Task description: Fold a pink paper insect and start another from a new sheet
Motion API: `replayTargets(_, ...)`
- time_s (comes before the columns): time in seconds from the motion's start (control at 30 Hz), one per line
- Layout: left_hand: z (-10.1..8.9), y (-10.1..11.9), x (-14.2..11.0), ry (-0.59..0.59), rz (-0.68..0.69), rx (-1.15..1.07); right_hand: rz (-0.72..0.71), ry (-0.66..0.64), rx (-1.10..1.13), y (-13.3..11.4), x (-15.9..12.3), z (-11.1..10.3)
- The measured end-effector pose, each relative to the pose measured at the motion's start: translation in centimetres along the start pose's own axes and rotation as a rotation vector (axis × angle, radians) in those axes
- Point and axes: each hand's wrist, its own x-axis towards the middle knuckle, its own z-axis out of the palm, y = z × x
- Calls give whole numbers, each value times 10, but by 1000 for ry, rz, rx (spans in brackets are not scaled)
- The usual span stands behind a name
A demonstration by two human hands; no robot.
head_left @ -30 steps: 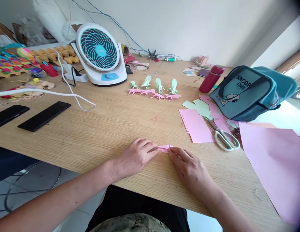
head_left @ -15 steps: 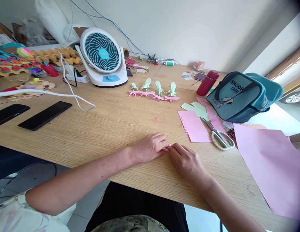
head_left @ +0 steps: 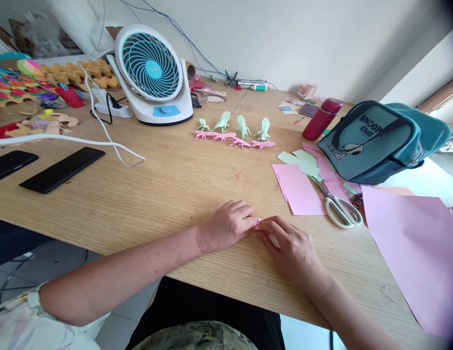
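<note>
Close to the table's front edge, a small folded piece of pink paper (head_left: 258, 222) shows between my two hands; most of it is covered by fingers. My left hand (head_left: 229, 224) is closed on its left side, knuckles up. The thumb and fingertips of my right hand (head_left: 287, 247) pinch its right end, with a gap between thumb and index finger. Further back stand folded light green paper figures (head_left: 243, 127), several in a row. Pink folded paper figures (head_left: 241, 142) with thin legs line up just in front of them.
Right of my hands lie pink paper sheets (head_left: 301, 192), scissors (head_left: 341, 211) and a large pink sheet (head_left: 412, 248). Behind these are a red flask (head_left: 323, 119) and a teal bag (head_left: 375, 141). Leftward stand a fan (head_left: 153, 73), a white cable (head_left: 122, 150) and a black phone-like slab (head_left: 63, 170).
My right hand's fingers have opened slightly and shifted a little right, showing a gap by the thumb. My left hand keeps its grip. The camera view has tilted slightly.
</note>
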Motion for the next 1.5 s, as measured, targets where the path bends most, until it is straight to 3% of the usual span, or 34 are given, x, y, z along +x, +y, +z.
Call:
replayTargets(0.4, -4, -4, -4, -38, -74, -100, 34, -5, -72, -10, 7, 5)
replayTargets(0.77, -6, -6, -7, -113, -119, -111, 76, -62, 220, -12, 15, 9)
replayTargets(1.1, -8, -9, -7, -174, -177, -188, 40, -79, 113, -5, 14, 14)
replayTargets(1.5, -16, -13, -7, -219, -320, -400, 128, -79, 265, -4, 17, 11)
